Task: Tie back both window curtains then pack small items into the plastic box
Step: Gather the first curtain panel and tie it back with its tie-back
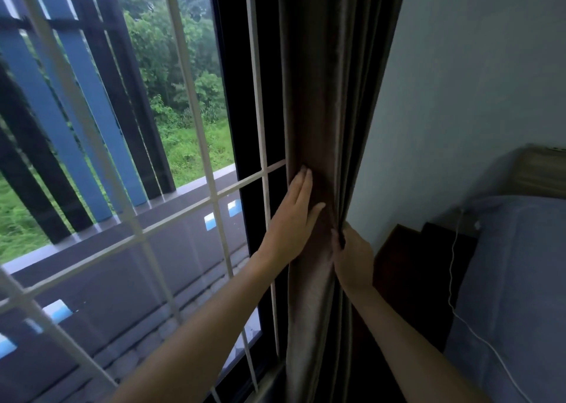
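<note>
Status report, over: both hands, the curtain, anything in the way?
Left hand flat on the gathered curtain, fingers straight. Right hand grips its right edge. Not yet tied back. Nothing in the way.

One curtain, two bare hands, a left hand and a right hand, one window, one white grille, one white cable, one blue-grey bed, one dark side table, one wooden headboard
</note>
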Demonstrator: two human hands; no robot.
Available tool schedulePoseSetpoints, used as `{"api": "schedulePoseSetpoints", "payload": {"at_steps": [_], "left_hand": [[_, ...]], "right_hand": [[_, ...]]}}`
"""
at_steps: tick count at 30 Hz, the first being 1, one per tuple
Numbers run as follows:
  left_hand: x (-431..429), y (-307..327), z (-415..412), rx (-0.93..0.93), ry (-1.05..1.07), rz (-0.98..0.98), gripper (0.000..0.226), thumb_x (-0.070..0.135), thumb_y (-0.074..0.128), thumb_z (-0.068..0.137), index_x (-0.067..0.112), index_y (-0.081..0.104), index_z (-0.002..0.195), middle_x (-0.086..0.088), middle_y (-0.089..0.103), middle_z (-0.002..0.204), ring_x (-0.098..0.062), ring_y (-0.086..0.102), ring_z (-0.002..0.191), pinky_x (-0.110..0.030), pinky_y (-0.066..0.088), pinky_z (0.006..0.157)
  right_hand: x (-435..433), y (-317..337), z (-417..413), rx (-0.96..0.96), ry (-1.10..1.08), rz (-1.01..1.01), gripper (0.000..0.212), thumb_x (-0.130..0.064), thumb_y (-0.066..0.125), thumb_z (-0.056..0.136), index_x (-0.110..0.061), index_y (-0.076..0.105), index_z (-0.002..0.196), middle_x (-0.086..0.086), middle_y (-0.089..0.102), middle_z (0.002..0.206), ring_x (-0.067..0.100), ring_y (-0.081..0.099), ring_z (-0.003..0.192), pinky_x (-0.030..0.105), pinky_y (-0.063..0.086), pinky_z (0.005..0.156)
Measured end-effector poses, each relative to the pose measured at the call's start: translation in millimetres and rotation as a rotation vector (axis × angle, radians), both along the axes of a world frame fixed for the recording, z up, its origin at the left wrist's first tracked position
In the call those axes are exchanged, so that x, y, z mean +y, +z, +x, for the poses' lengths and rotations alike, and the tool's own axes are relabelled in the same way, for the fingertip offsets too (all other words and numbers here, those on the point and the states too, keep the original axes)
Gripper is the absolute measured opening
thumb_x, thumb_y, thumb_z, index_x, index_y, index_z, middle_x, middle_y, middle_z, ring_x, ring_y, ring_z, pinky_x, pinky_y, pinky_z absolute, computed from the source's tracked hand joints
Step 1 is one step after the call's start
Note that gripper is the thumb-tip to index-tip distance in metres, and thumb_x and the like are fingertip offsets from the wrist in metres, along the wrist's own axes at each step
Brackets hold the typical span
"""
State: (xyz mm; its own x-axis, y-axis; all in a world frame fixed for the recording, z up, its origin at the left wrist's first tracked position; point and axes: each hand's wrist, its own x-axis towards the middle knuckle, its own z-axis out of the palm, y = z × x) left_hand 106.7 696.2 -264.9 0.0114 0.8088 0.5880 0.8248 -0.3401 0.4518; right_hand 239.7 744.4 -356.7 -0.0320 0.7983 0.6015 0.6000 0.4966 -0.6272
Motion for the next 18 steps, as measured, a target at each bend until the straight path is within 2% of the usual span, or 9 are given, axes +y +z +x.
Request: {"api": "schedulePoseSetpoints", "payload": {"at_steps": [4,7,11,15,17,18], "left_hand": [[2.5,-10.8,-16.0,0.010,0.093,0.065,0.050,0.029,0.047,0.100,0.008,0.037,0.145,-0.006,0.035,0.149,-0.018,0.033,0.138,-0.034,0.033,0.115],[1.5,-13.1,-21.8,-0.017,0.160,0.061,0.050,0.031,0.053,0.097,0.007,0.045,0.140,-0.008,0.045,0.136,-0.020,0.041,0.128,-0.031,0.038,0.108],[0.6,-26.7,-28.6,-0.030,0.166,-0.062,0.058,0.045,0.057,0.091,0.010,0.047,0.136,-0.006,0.047,0.129,-0.020,0.042,0.121,-0.030,0.041,0.103],[3.0,-38.1,-27.6,-0.073,0.123,-0.211,0.064,0.056,0.056,0.087,0.012,0.050,0.133,-0.004,0.049,0.127,-0.021,0.043,0.120,-0.030,0.040,0.098],[5.7,-36.8,-23.9,-0.083,0.092,-0.230,0.064,0.056,0.056,0.086,0.013,0.050,0.134,-0.006,0.050,0.130,-0.024,0.042,0.123,-0.032,0.038,0.100],[7.5,-34.8,-21.3,-0.088,0.060,-0.244,0.064,0.054,0.058,0.087,0.013,0.049,0.135,-0.007,0.049,0.133,-0.026,0.041,0.125,-0.032,0.037,0.102]], "right_hand": [[-7.1,-2.6,0.4,0.016,-0.057,-0.009,0.019,-0.019,0.053,0.098,-0.010,0.065,0.109,0.004,0.069,0.092,0.019,0.064,0.080,0.023,0.045,0.068],[-15.0,-6.9,-5.9,0.005,-0.046,-0.050,0.018,-0.019,0.053,0.098,-0.010,0.064,0.108,0.003,0.067,0.088,0.019,0.062,0.077,0.026,0.044,0.064],[-30.5,-14.8,-12.2,0.137,-0.058,-0.160,0.014,-0.020,0.055,0.097,-0.010,0.065,0.099,-0.002,0.066,0.084,0.015,0.061,0.073,0.025,0.041,0.063],[-48.7,-21.7,-10.3,0.281,0.058,-0.391,0.009,-0.018,0.057,0.095,-0.019,0.062,0.088,-0.012,0.063,0.077,0.003,0.060,0.070,0.012,0.039,0.058],[-55.4,-26.3,-5.0,0.391,0.159,-0.498,0.011,-0.019,0.056,0.096,-0.017,0.065,0.090,-0.008,0.068,0.081,0.005,0.065,0.073,0.010,0.045,0.061],[-56.5,-27.9,-3.0,0.451,0.203,-0.541,0.012,-0.019,0.056,0.096,-0.015,0.067,0.093,-0.003,0.070,0.085,0.008,0.067,0.078,0.015,0.050,0.066]]}}
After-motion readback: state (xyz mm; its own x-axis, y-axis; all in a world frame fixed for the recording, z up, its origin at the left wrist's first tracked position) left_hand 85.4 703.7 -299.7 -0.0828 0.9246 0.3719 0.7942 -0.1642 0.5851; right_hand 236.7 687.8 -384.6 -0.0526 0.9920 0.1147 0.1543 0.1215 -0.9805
